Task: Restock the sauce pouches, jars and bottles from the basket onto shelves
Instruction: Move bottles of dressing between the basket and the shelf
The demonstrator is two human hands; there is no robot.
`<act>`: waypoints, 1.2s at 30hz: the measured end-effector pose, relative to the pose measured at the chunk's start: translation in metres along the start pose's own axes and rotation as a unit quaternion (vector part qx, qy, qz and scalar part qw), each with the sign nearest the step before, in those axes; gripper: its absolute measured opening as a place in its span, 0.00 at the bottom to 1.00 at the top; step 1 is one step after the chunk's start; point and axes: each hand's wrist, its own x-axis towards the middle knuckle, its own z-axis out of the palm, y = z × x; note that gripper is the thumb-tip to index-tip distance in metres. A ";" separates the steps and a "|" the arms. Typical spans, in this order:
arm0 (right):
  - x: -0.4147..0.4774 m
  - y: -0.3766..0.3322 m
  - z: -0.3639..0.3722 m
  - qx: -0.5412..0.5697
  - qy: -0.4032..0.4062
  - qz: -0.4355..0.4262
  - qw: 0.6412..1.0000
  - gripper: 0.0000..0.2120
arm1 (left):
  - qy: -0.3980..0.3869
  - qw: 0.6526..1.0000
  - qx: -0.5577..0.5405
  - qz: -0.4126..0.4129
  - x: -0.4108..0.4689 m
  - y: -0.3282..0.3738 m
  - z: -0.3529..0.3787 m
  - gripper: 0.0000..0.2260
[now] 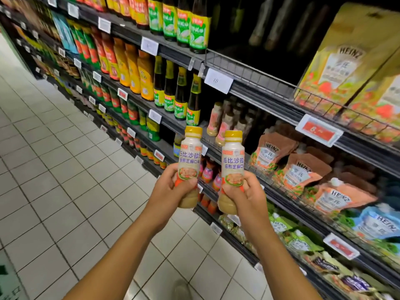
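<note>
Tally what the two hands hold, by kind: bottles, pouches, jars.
Bottles: 2, left bottle in left hand, right bottle in right hand.
Pouches: 0 held, shelved only.
Jars: 0 held.
Total: 2.

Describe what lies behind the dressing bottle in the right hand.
Pink-labelled bottles peek out behind the dressing bottle; anything directly behind it is hidden.

Two dressing bottles [190, 163]; two hands [171, 188]; four dark sauce bottles [181, 94] mid-shelf.
</note>
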 end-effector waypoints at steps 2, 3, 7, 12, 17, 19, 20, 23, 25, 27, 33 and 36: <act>0.019 -0.008 0.002 0.001 -0.001 -0.009 1.000 0.15 | -0.010 1.000 -0.007 0.003 0.023 0.005 0.004 0.17; 0.028 -0.012 0.002 0.002 -0.002 -0.013 1.000 0.16 | -0.016 1.000 -0.010 0.006 0.034 0.008 0.006 0.17; 0.057 -0.029 0.005 -0.003 0.007 -0.032 0.999 0.17 | -0.040 0.999 -0.016 0.022 0.074 0.021 0.013 0.13; 0.085 -0.047 0.009 -0.016 0.044 -0.058 0.997 0.16 | -0.088 0.995 -0.040 0.022 0.119 0.040 0.018 0.18; 0.112 -0.060 0.026 -0.040 0.090 -0.088 0.991 0.17 | -0.158 0.986 -0.040 0.031 0.168 0.058 0.012 0.18; 0.123 -0.065 0.037 -0.041 0.116 -0.101 0.987 0.19 | -0.176 0.983 -0.044 0.034 0.189 0.066 0.008 0.18; 0.128 -0.067 0.043 -0.039 0.130 -0.106 0.985 0.20 | -0.188 0.981 -0.042 0.035 0.199 0.070 0.006 0.18; 0.142 -0.073 0.061 -0.030 0.174 -0.117 0.977 0.23 | -0.230 0.972 -0.034 0.036 0.226 0.088 0.000 0.17; 0.150 -0.079 0.070 -0.037 0.202 -0.126 0.971 0.20 | -0.256 0.965 -0.037 0.035 0.241 0.100 -0.003 0.14; 0.158 -0.087 0.077 -0.041 0.227 -0.136 0.963 0.16 | -0.279 0.959 -0.039 0.035 0.255 0.113 -0.003 0.14; 0.179 -0.127 0.085 -0.034 0.275 -0.160 0.947 0.16 | -0.306 0.948 -0.013 0.081 0.294 0.156 0.011 0.11; 0.191 -0.154 0.078 -0.046 0.274 -0.161 0.947 0.15 | -0.327 0.939 -0.001 0.103 0.317 0.180 0.023 0.12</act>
